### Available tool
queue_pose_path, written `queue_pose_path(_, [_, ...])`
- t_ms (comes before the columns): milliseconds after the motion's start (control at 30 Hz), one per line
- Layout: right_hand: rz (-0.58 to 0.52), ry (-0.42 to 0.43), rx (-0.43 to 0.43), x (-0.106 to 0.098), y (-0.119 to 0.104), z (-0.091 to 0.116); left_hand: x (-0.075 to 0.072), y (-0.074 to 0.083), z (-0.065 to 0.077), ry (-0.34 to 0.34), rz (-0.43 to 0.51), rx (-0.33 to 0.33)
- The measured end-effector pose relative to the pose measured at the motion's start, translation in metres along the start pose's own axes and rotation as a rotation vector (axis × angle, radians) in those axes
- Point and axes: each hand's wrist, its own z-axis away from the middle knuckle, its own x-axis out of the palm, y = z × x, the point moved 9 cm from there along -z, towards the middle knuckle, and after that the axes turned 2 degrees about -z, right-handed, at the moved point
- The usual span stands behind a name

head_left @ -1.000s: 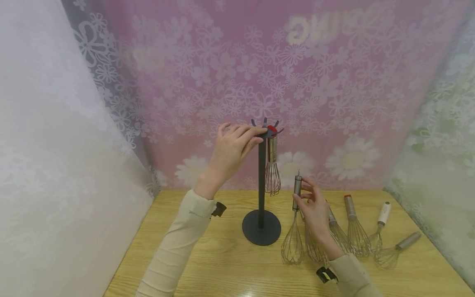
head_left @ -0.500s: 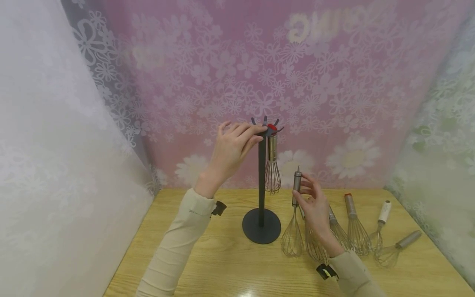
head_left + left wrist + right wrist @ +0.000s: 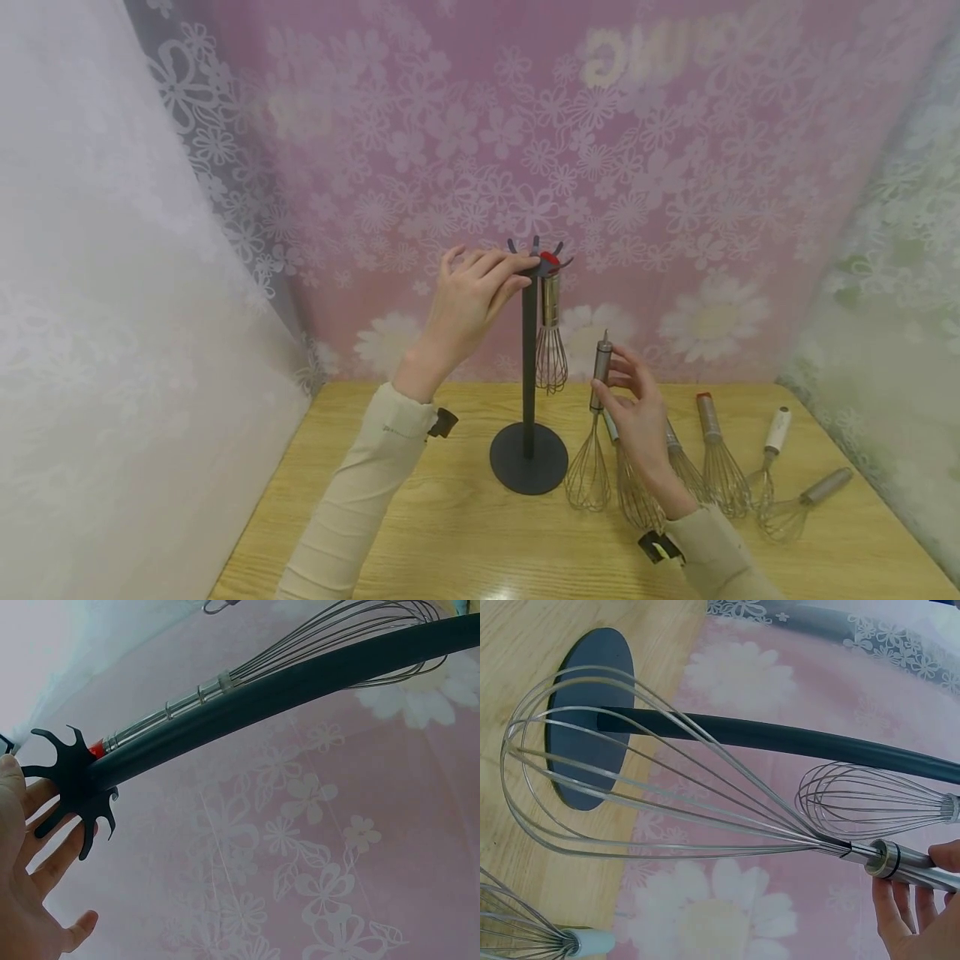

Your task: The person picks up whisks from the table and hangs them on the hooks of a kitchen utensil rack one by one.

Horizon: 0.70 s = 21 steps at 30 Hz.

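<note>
In the head view my left hand (image 3: 476, 296) rests its fairly straight fingers on the hooked top (image 3: 543, 265) of a dark upright rack. The left wrist view shows those fingers (image 3: 64, 859) behind the hook disc (image 3: 73, 774). A metal whisk with a red end (image 3: 551, 358) hangs from a hook on the rack's right side. My right hand (image 3: 637, 417) pinches the steel handle of another wire whisk (image 3: 588, 475), held upright to the right of the pole (image 3: 529, 375), hanging loop at the top. Its wires (image 3: 667, 780) overlap the rack's base in the right wrist view.
The rack's round base (image 3: 528, 483) stands on the wooden table (image 3: 450, 533). Several more whisks lie to the right: one with a red-tipped handle (image 3: 707, 417), one with a white handle (image 3: 777, 429), a grey-handled one (image 3: 825, 485). A flowered curtain (image 3: 420, 167) hangs behind.
My right hand has raised the whisk a little, and its top has tipped slightly to the right. The left hand stays on top of the rack.
</note>
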Motion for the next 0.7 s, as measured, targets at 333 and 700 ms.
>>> queue_pose_path(333, [-0.086, 0.023, -0.066, -0.004, 0.008, -0.007, 0.001, 0.0, 0.001, -0.009, -0.005, -0.004])
queue_pose_path(700, [-0.074, 0.052, -0.114, -0.003, -0.027, -0.005, -0.001, 0.0, 0.0, -0.004, 0.0, -0.007])
